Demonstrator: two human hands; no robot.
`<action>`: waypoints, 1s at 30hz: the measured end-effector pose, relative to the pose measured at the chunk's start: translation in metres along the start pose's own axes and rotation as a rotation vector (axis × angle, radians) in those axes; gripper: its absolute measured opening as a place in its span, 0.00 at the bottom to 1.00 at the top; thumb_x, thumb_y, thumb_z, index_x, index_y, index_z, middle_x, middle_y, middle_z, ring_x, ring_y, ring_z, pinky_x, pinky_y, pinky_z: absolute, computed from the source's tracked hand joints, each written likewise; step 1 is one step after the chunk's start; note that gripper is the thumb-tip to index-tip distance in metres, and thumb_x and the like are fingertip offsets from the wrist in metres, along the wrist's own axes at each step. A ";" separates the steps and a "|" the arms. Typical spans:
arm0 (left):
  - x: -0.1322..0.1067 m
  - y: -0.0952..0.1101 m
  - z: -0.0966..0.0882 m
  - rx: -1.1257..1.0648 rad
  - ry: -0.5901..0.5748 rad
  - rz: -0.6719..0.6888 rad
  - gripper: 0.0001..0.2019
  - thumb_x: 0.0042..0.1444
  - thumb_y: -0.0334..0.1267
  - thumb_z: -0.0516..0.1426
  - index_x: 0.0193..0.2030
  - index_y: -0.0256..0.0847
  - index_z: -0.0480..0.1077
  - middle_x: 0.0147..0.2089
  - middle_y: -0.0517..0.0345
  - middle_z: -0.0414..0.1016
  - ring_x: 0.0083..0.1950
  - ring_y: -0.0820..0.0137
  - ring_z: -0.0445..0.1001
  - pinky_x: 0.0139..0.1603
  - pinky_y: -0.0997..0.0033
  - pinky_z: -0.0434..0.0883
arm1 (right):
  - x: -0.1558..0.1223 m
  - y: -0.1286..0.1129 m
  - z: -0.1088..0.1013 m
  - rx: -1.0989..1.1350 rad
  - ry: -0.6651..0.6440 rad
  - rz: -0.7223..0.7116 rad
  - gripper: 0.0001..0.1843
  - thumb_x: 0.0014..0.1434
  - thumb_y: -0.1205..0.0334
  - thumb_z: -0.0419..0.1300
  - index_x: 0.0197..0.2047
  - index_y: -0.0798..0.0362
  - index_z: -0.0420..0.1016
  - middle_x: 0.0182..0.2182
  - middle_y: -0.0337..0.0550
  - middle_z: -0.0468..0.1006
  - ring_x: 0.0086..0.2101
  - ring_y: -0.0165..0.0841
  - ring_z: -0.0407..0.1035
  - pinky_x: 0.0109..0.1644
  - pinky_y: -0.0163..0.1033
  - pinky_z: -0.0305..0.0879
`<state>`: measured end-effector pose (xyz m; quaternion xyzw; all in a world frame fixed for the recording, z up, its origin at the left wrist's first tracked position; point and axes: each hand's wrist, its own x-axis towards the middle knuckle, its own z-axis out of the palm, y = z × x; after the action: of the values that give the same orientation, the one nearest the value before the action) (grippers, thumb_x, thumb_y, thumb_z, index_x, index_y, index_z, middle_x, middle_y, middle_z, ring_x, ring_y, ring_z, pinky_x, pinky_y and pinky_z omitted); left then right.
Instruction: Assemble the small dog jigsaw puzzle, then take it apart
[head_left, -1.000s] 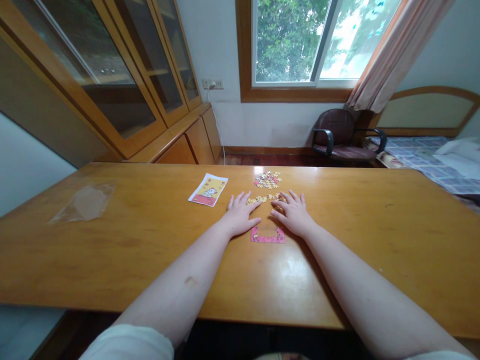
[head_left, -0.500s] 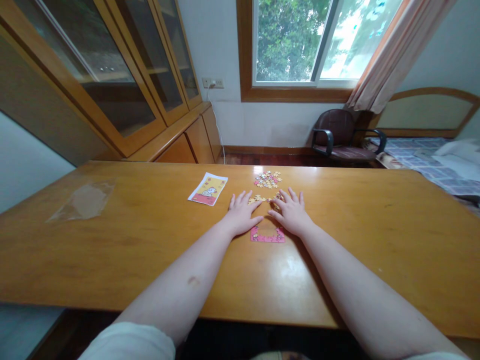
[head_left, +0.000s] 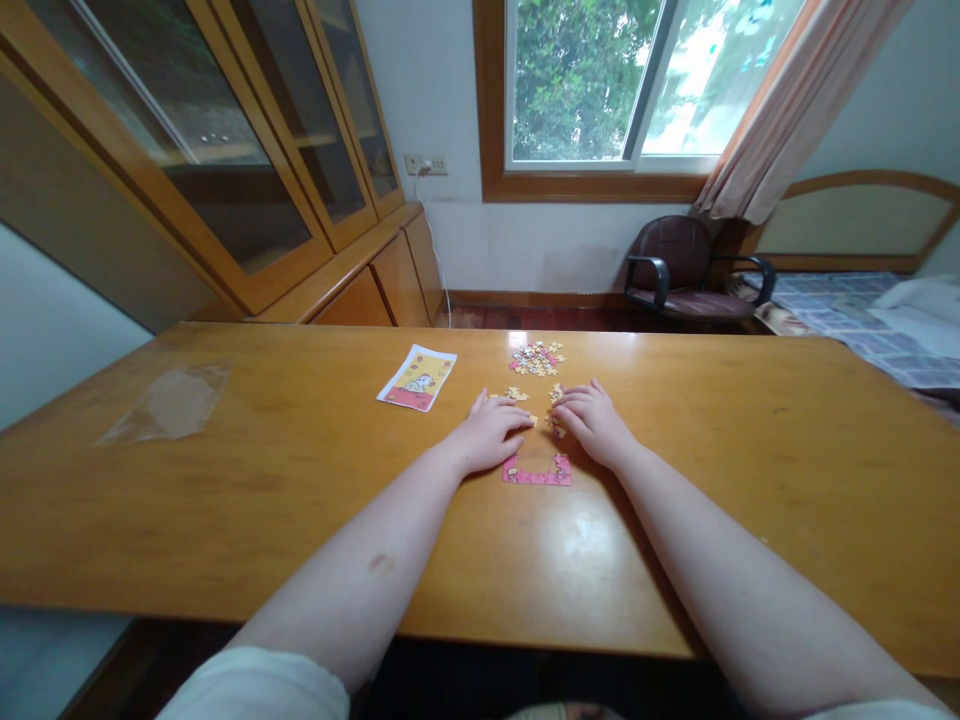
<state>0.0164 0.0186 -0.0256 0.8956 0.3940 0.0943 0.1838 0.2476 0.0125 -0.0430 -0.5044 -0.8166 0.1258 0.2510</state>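
At the far left of the table, a clear plastic bag lies flat, well apart from everything else on the wood, probably set aside there so that it does not slip under the hands. Next comes a picture card, face up and slightly skewed, its yellow and pink drawing upright to the person; lying near the left hand, it seems placed where a glance can take it in. That hand rests palm down, fingers stretched inward over a row of yellow jigsaw pieces and thumb apart from them, as if steadying the row from its side; a small piece shows at the fingertips, though whether it is pinched I cannot tell. In the middle, nearest the person, sits a joined pink puzzle section, shaped like a shallow U with its open side facing away, which leaves the gap toward the yellow pieces. Beyond them, a heap of loose puzzle pieces sits near the far edge, likely kept there within reach yet separate from the joined part. On the right, the right hand stands apart from the left, its fingers bent onto a short column of pieces, apparently to guide them; its fingertips partly cover these, so a grip cannot be confirmed.
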 end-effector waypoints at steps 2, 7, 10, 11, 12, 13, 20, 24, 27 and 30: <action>0.000 -0.001 0.000 0.026 0.041 -0.017 0.16 0.61 0.39 0.52 0.53 0.51 0.74 0.55 0.57 0.76 0.62 0.60 0.64 0.71 0.37 0.37 | 0.000 -0.001 -0.002 0.015 -0.055 -0.021 0.22 0.69 0.54 0.45 0.37 0.47 0.80 0.43 0.42 0.82 0.51 0.39 0.68 0.66 0.60 0.39; -0.001 -0.004 0.001 0.086 0.110 -0.103 0.15 0.61 0.40 0.52 0.50 0.48 0.76 0.49 0.54 0.77 0.56 0.60 0.68 0.70 0.40 0.46 | 0.002 0.001 -0.001 -0.044 -0.014 0.101 0.22 0.68 0.54 0.47 0.37 0.48 0.81 0.43 0.44 0.82 0.50 0.40 0.68 0.66 0.60 0.39; -0.002 -0.005 0.000 0.060 0.128 -0.101 0.14 0.61 0.39 0.52 0.49 0.48 0.76 0.52 0.54 0.76 0.57 0.61 0.67 0.70 0.43 0.48 | 0.003 0.008 0.001 -0.064 0.044 0.206 0.22 0.67 0.53 0.47 0.35 0.49 0.82 0.43 0.46 0.81 0.49 0.40 0.69 0.66 0.58 0.45; -0.002 -0.005 0.000 0.050 0.123 -0.089 0.14 0.61 0.39 0.52 0.49 0.48 0.76 0.54 0.55 0.76 0.58 0.61 0.67 0.71 0.43 0.47 | 0.003 0.010 0.002 -0.067 0.054 0.223 0.21 0.67 0.53 0.48 0.37 0.49 0.82 0.45 0.47 0.81 0.50 0.41 0.69 0.65 0.58 0.47; -0.002 -0.005 0.000 0.044 0.113 -0.077 0.14 0.61 0.38 0.53 0.49 0.49 0.76 0.55 0.56 0.76 0.59 0.61 0.66 0.71 0.43 0.46 | 0.003 0.011 0.003 -0.076 0.064 0.235 0.20 0.66 0.53 0.49 0.40 0.49 0.82 0.48 0.48 0.79 0.52 0.42 0.68 0.65 0.58 0.47; -0.002 -0.006 0.000 0.040 0.101 -0.068 0.14 0.61 0.38 0.53 0.49 0.49 0.76 0.55 0.56 0.76 0.59 0.62 0.66 0.71 0.43 0.44 | 0.003 0.012 0.004 -0.094 0.069 0.244 0.19 0.66 0.53 0.50 0.45 0.49 0.81 0.52 0.48 0.77 0.55 0.43 0.65 0.65 0.59 0.47; 0.000 -0.007 -0.001 0.042 0.116 -0.106 0.14 0.62 0.39 0.51 0.47 0.48 0.78 0.52 0.57 0.79 0.58 0.62 0.69 0.71 0.43 0.46 | 0.001 0.003 0.007 -0.150 -0.066 0.158 0.17 0.66 0.53 0.52 0.48 0.42 0.80 0.63 0.41 0.66 0.66 0.48 0.50 0.66 0.68 0.38; -0.001 -0.007 -0.004 0.028 0.157 -0.120 0.13 0.62 0.38 0.51 0.45 0.46 0.78 0.50 0.57 0.80 0.55 0.63 0.71 0.68 0.48 0.53 | 0.002 0.008 0.005 -0.124 0.019 0.206 0.16 0.65 0.54 0.53 0.38 0.45 0.83 0.55 0.43 0.76 0.61 0.47 0.59 0.65 0.66 0.41; 0.000 -0.009 -0.005 0.011 0.194 -0.162 0.13 0.61 0.38 0.53 0.45 0.44 0.77 0.49 0.55 0.80 0.52 0.63 0.72 0.63 0.55 0.62 | 0.003 0.012 0.003 -0.065 0.080 0.199 0.12 0.61 0.54 0.58 0.36 0.47 0.82 0.49 0.47 0.79 0.54 0.44 0.66 0.64 0.63 0.47; 0.001 -0.013 -0.003 0.028 0.235 -0.233 0.12 0.59 0.37 0.54 0.46 0.43 0.77 0.48 0.53 0.79 0.51 0.61 0.72 0.58 0.58 0.66 | 0.000 0.011 0.001 -0.050 0.025 0.080 0.10 0.55 0.50 0.64 0.33 0.47 0.81 0.50 0.47 0.77 0.53 0.44 0.66 0.65 0.63 0.46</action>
<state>0.0072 0.0278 -0.0278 0.8291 0.5153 0.1710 0.1338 0.2549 0.0177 -0.0490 -0.5444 -0.7953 0.1091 0.2433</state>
